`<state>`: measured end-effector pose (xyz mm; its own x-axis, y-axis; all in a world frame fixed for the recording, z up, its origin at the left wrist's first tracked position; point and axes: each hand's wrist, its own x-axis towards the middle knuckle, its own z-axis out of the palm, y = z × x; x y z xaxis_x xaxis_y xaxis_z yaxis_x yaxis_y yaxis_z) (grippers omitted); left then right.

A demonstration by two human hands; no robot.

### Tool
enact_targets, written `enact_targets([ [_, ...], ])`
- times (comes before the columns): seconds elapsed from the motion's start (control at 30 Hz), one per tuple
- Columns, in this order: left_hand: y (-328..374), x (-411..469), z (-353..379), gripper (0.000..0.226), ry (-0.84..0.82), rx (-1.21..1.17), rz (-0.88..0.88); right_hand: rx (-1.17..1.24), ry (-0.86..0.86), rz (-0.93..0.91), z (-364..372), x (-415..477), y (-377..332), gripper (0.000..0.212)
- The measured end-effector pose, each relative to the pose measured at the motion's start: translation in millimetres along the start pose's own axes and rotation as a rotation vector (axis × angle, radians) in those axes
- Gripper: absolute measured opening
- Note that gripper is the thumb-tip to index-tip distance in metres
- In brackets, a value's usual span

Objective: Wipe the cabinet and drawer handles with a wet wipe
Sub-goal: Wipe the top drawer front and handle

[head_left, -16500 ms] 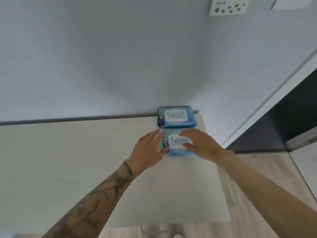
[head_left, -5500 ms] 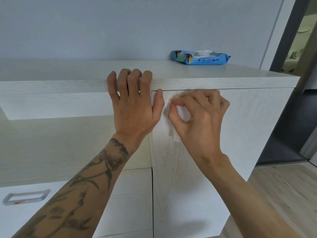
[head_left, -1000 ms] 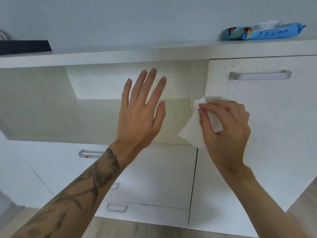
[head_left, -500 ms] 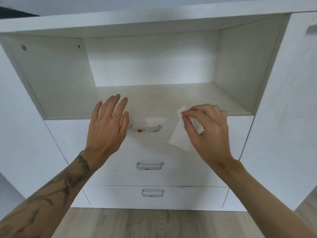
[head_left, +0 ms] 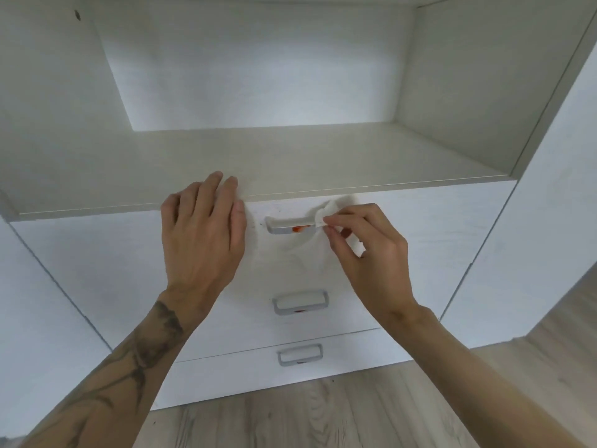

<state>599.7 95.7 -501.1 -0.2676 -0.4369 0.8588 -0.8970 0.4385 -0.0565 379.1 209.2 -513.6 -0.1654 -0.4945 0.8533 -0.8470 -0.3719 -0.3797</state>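
Observation:
My right hand [head_left: 368, 253] pinches a white wet wipe [head_left: 329, 211] and presses it against the right end of the top drawer handle [head_left: 286, 225], a grey bar with a red smear on it. My left hand [head_left: 202, 234] lies flat on the top drawer front just left of that handle, fingertips over the shelf edge, holding nothing. Two more grey handles sit below: the middle drawer handle [head_left: 300, 302] and the bottom drawer handle [head_left: 299, 354], each with a small red mark.
Above the drawers is an open white shelf recess [head_left: 258, 150]. White cabinet panels flank the drawers on the left [head_left: 38, 302] and right [head_left: 549, 221]. Wood-look flooring [head_left: 307, 415] runs below.
Both hands moved in onto the top drawer: the left now rests flat on its front, and the right has brought the wipe onto the handle's right end. The camera came closer.

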Motion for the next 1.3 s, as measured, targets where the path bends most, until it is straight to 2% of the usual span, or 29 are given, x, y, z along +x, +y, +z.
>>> enact_targets([
  [0.2,-8,-4,10,0.044,0.066,0.005,0.051,0.042,-0.052,-0.003,6,-3,-2,0.026],
  [0.4,-10,-5,9,0.041,0.078,0.016,0.070,0.071,0.072,-0.052,20,-1,5,0.015],
  [0.57,-9,-7,12,0.035,0.121,0.026,0.070,0.086,0.074,-0.162,31,2,10,0.011],
  [0.73,-10,-7,14,0.042,0.112,0.009,0.053,0.048,0.112,-0.131,19,0,23,0.009],
  [0.9,-9,-7,18,0.042,0.145,0.028,0.060,0.091,0.065,-0.190,33,5,10,0.012],
  [1.1,-9,-8,21,0.039,0.170,0.021,0.050,0.064,0.113,-0.099,26,-1,16,0.010],
  [1.3,-9,-7,25,0.034,0.193,0.030,0.058,0.042,0.045,-0.163,30,7,9,0.010],
])
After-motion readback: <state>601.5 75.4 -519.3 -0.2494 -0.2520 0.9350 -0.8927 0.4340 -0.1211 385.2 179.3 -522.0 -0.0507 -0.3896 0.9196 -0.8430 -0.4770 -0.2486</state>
